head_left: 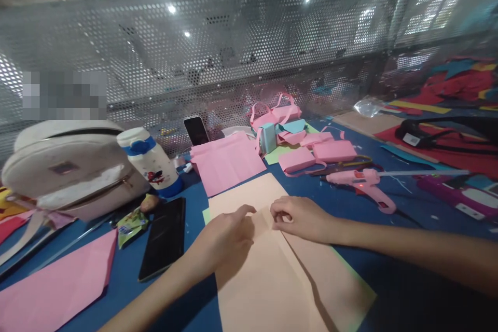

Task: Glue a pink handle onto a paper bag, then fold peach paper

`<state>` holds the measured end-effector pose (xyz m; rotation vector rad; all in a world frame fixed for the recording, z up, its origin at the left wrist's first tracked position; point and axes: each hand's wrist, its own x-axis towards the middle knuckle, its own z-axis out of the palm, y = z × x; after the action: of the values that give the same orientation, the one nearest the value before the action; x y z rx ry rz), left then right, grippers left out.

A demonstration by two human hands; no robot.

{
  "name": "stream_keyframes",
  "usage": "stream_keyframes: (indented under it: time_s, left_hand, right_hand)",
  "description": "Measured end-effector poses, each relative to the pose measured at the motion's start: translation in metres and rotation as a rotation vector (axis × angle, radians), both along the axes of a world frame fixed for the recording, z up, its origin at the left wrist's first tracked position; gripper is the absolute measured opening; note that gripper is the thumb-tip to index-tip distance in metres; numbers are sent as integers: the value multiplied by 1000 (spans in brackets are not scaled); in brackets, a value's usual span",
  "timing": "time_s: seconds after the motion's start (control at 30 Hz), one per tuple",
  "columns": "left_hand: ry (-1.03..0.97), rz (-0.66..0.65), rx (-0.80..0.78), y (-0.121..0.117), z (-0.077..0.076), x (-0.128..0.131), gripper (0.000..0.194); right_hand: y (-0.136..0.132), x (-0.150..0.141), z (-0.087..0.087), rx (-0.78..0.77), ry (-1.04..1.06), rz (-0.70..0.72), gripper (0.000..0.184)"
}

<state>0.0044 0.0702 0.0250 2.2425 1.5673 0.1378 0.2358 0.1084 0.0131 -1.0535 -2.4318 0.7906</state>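
Peach paper point(257, 290), 6 o'clock to ctr, on blue tbl point(198, 290); white bag point(66, 166) at 10, pink sheet point(229, 163) at 11. Person's L hand point(227, 238): fingers apart, touching paper. R hand point(303, 218): fingers curled by raised fold point(298, 267), can't tell if pinching. Glue gun point(361, 181) at 2.

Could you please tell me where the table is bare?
The blue table shows bare but dark below the right forearm, right of the peach paper; a smaller patch lies between the black phone and lower-left pink paper. The glue gun and pink boxes crowd the back.
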Motion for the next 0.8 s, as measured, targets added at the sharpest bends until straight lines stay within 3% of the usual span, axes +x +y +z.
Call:
stream_keyframes:
  time_s: [0.1,0.2,0.27,0.33,0.47,0.67,0.8]
  left_hand:
    - [26,42,16,-3,-3,-2,57]
    - [79,80,75,-10,-2,-4,43]
    - [138,-3,199,-16,-1,-6,22]
    - [192,-169,404,-23,-1,-7,13]
    - [276,-392,717,-36,-4,-6,31]
    - [392,-519,891,-47,-14,1,42]
    - [453,-567,921,-50,-26,4,42]
  right_hand:
    - [5,1,-4,18,18,42,13]
    - [10,3,-9,28,46,106,12]
    - [14,4,-12,24,62,153,9]
    - [17,6,-15,22,81,193,8]
    - [21,9,-21,56,148,256,17]
    - [22,11,-23,279,167,423,32]
    - [20,12,-23,366,127,503,35]
